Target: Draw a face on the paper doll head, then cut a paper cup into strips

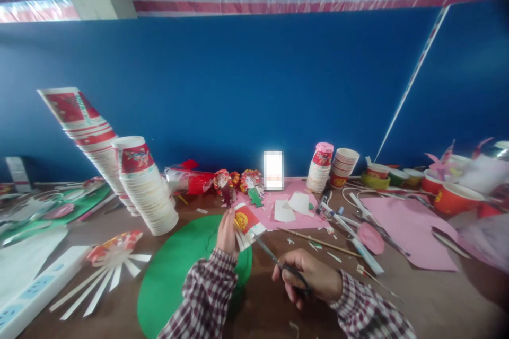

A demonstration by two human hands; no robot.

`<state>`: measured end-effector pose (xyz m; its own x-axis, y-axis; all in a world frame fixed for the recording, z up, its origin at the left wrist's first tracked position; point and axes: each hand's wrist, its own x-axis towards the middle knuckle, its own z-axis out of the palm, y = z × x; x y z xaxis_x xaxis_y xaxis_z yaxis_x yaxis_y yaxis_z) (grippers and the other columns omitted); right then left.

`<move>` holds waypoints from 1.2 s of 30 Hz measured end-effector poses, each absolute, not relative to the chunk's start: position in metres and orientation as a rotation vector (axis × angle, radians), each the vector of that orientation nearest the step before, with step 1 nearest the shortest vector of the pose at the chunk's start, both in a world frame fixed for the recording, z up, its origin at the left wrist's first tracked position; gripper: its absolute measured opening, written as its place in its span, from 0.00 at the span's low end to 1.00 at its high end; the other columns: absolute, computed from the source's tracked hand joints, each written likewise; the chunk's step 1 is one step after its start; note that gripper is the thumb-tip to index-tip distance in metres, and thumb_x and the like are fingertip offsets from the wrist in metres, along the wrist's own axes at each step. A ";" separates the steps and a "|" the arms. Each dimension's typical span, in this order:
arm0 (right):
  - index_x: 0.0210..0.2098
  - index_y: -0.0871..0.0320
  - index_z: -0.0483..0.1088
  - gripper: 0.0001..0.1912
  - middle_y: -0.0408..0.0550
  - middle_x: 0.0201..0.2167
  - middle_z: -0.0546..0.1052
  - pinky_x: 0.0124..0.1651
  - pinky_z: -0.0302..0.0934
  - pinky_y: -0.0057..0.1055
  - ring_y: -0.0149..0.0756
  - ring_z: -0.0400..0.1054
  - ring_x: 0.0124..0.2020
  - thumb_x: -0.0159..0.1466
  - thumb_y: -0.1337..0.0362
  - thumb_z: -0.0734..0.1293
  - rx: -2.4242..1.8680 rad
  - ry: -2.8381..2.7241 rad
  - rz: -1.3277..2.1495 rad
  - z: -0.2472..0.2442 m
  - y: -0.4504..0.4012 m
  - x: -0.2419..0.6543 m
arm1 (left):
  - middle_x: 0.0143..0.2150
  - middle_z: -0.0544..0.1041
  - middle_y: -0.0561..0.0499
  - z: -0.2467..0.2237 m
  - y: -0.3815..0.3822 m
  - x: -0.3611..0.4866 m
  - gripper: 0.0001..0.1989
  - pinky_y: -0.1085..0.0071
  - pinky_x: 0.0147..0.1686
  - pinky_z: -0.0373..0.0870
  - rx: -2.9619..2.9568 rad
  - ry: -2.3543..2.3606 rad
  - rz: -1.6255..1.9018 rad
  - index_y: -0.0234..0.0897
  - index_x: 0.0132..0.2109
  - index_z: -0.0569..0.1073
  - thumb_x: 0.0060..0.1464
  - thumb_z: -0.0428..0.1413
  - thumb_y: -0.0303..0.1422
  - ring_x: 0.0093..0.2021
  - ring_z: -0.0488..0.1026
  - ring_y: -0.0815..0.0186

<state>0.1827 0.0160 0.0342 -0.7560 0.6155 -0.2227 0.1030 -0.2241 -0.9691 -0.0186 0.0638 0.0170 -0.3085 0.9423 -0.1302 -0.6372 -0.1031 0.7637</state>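
Now, at the desk:
Paper cup: a red-and-white paper cup (247,224), cut into strips along one side, is being held just above the green paper circle (175,270), near the middle of the wooden table (421,302).
Left hand: the left hand (226,233) is gripping the cup from its left side, fingers curled and pressed against the cup wall; the thumb side is hidden, so how it is pinching cannot be told.
Right hand: the right hand (310,278) is closing around the handles of the scissors (278,262), fingers wrapped through the loops.
Scissors: the blades are pointing up and left, the tip reaching the cup's lower edge; they are looking nearly closed, though how far they are parted is too small to tell.
Cup stacks: two tall leaning stacks of paper cups (143,190) are standing left of the hands; shorter stacks (320,169) are standing to the right by the blue wall (254,90).
Bowls: red and green paper bowls (453,198) are sitting at far right; their contents cannot be made out.
Pink sheet: pink paper (409,233) is lying right of the scissors, with pens and sticks (350,233) lying between.
Cut cup: a splayed cup with white strips (107,259) is lying left of the green circle.
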 end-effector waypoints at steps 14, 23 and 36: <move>0.35 0.64 0.66 0.30 0.42 0.18 0.71 0.15 0.51 0.18 0.25 0.63 0.14 0.52 0.40 0.64 -0.904 -1.667 1.965 0.032 0.018 0.181 | 0.38 0.77 0.47 0.023 0.058 -0.012 0.16 0.61 0.37 0.73 0.475 0.900 1.614 0.35 0.44 0.69 0.50 0.55 0.39 0.35 0.76 0.62; 0.37 0.65 0.67 0.28 0.43 0.19 0.71 0.15 0.51 0.17 0.24 0.63 0.14 0.55 0.43 0.63 -0.884 -1.680 1.923 0.025 0.021 0.184 | 0.37 0.77 0.46 0.020 0.059 -0.010 0.16 0.62 0.39 0.71 0.462 0.866 1.572 0.33 0.43 0.71 0.49 0.54 0.39 0.35 0.76 0.62; 0.37 0.64 0.67 0.28 0.43 0.19 0.71 0.15 0.53 0.17 0.24 0.64 0.14 0.55 0.43 0.64 -0.888 -1.646 1.933 0.023 0.023 0.185 | 0.33 0.78 0.47 0.015 0.058 -0.004 0.14 0.66 0.37 0.72 0.438 0.799 1.534 0.32 0.42 0.72 0.49 0.54 0.36 0.32 0.76 0.63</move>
